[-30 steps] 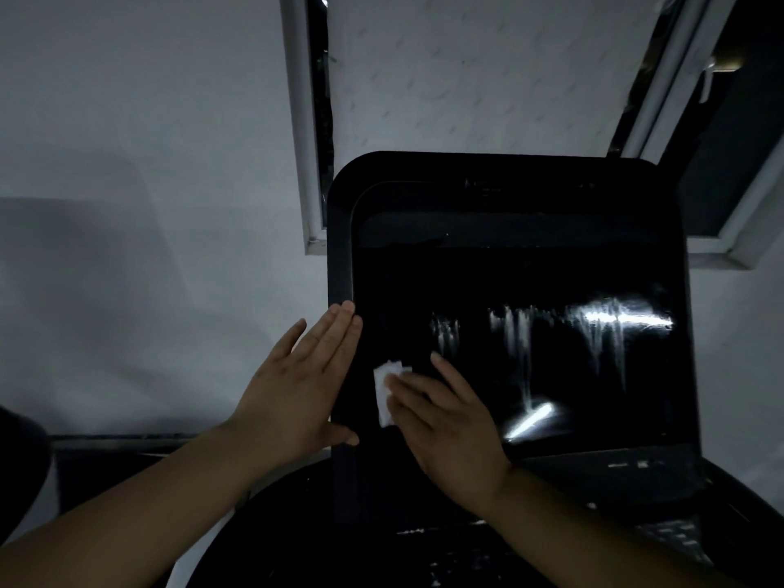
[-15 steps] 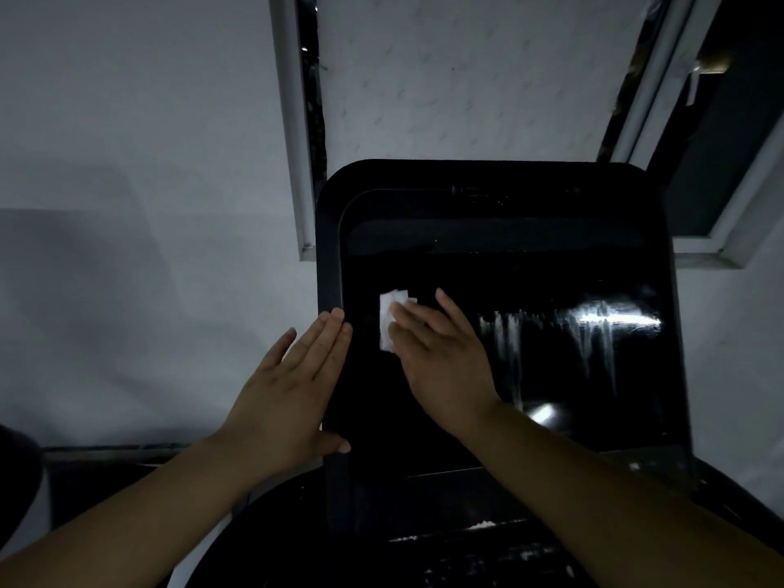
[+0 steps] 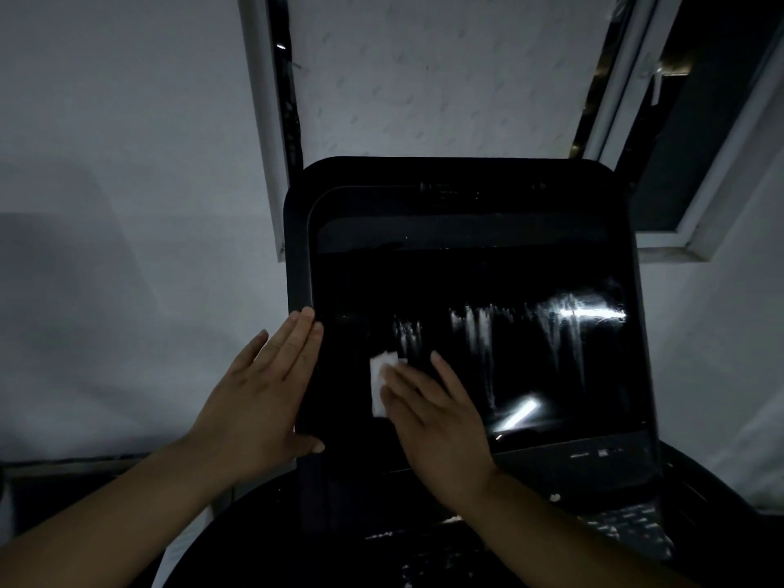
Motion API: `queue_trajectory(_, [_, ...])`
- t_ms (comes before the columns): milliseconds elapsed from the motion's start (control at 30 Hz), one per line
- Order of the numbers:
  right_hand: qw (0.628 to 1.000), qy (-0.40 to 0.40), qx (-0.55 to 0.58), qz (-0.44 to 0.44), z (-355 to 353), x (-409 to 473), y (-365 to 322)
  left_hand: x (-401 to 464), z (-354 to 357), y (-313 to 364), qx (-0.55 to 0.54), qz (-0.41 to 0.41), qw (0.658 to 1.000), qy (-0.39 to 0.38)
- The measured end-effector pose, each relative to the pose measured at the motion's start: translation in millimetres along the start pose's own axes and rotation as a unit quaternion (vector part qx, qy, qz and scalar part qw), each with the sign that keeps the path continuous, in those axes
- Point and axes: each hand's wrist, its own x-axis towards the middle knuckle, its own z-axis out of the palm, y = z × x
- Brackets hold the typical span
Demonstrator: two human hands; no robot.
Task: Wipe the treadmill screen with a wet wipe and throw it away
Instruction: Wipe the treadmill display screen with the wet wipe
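Observation:
The black treadmill screen [image 3: 488, 290] fills the middle of the head view, tilted up toward me, with pale wet streaks across its middle. My right hand [image 3: 437, 418] lies flat on the lower left part of the glass and presses a small white wet wipe [image 3: 379, 384] against it; the wipe shows beyond my fingertips. My left hand [image 3: 263, 396] rests flat with fingers together against the screen's left frame, its thumb hooked on the front edge. It holds nothing.
The dark console [image 3: 615, 524] with small buttons sits below the screen. Behind it are a grey wall [image 3: 106, 205], a white window frame [image 3: 263, 120] and an opened window [image 3: 700, 142] at the upper right.
My right hand has slid the wipe down the left part of the screen from its higher spot half a second ago. The left hand stays on the frame.

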Motion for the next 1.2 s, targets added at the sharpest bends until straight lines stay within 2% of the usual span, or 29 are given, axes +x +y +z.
queue_trajectory(200, [0.997, -0.003, -0.069, 0.018, -6.7, 75.9, 43.7, -0.2, -1.3, -0.3, -0.008, -0.005, 1.000, -0.003])
queue_trajectory(333, [0.996, -0.019, -0.083, 0.021, -7.2, 93.5, 56.7, -0.8, -2.8, 0.5, -0.012, -0.005, 1.000, 0.004])
queue_trajectory(533, [0.997, 0.045, -0.056, 0.014, -2.3, 53.5, 41.7, 0.4, -3.0, 0.8, -0.011, -0.008, 1.000, -0.005])
queue_trajectory(700, [0.999, 0.023, -0.026, -0.007, -8.2, -14.9, 19.8, 0.2, -2.4, 2.6, -0.021, -0.013, 1.000, -0.005])
queue_trajectory(867, [0.998, -0.040, -0.034, -0.032, -14.4, -59.9, 7.2, 0.1, -7.8, 12.6, -0.015, -0.004, 1.000, 0.001])
queue_trajectory(1100, [1.000, -0.001, -0.027, 0.008, -12.9, -11.3, 29.4, 16.9, -9.4, 35.1, 0.009, 0.017, 1.000, 0.013])
queue_trajectory(1200, [0.997, -0.033, -0.069, 0.017, -17.4, 30.5, 48.7, 20.6, -7.1, 38.3, 0.025, 0.014, 1.000, 0.012])
